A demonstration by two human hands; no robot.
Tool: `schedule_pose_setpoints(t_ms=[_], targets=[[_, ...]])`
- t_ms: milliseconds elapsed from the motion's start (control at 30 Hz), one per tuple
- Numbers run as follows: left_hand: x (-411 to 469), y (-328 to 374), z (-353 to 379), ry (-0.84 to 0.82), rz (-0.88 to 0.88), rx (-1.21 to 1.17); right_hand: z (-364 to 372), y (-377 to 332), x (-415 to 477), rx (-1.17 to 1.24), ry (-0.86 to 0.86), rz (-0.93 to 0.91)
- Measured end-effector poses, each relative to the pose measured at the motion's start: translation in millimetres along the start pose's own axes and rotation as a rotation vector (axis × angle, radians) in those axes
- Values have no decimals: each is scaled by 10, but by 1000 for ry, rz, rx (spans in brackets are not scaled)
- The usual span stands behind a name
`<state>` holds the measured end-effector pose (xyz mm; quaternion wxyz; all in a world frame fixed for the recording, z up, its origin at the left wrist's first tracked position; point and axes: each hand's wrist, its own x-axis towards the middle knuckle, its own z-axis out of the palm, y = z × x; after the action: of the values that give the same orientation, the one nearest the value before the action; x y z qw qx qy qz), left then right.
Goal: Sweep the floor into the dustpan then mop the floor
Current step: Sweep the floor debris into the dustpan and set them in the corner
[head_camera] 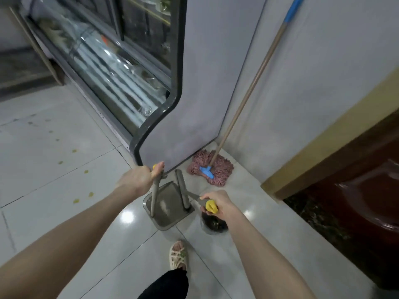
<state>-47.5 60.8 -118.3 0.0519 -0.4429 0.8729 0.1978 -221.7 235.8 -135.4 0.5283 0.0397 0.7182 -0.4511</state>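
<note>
Dustpan handle [154, 194] is gripped by the left hand [138, 180], broom handle [195, 197] by the right hand [222, 203]; mop [210, 169] is propped in the floor [64, 169] corner.

Arms reach forward; left hand [140, 180] grips dustpan handle [155, 195], right hand [220, 205] broom handle [210, 205]

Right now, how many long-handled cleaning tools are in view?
3: grey plastic dustpan, handle gripped by the left hand; dark-bristled broom in the right hand; pink string mop leaning in the corner.

Grey long-handled dustpan [170, 209] sits beside dark-bristled broom [216, 224]; pink string mop [220, 169] leans behind.
</note>
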Motion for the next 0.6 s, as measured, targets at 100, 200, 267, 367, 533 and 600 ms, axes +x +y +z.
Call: schedule_pose_setpoints(t_ms=[100, 200, 267, 367, 533, 600], targets=[[362, 14, 9, -48, -46, -39, 68, -334, 270, -37, -25, 47], [671, 41, -26, -74, -36, -50, 135, -632, 511, -76, -27, 59], [837, 43, -39, -88, -53, -68, 182, -786, 639, -96, -38, 80], [1010, 76, -47, -93, -65, -90, 231, -970, 796, -90, -54, 105], [1158, 71, 23, -87, -56, -118, 288, -1162, 964, -134, -72, 114], [1224, 42, 50, -84, -62, -108, 301, -1254, 1039, -135, -70, 103]])
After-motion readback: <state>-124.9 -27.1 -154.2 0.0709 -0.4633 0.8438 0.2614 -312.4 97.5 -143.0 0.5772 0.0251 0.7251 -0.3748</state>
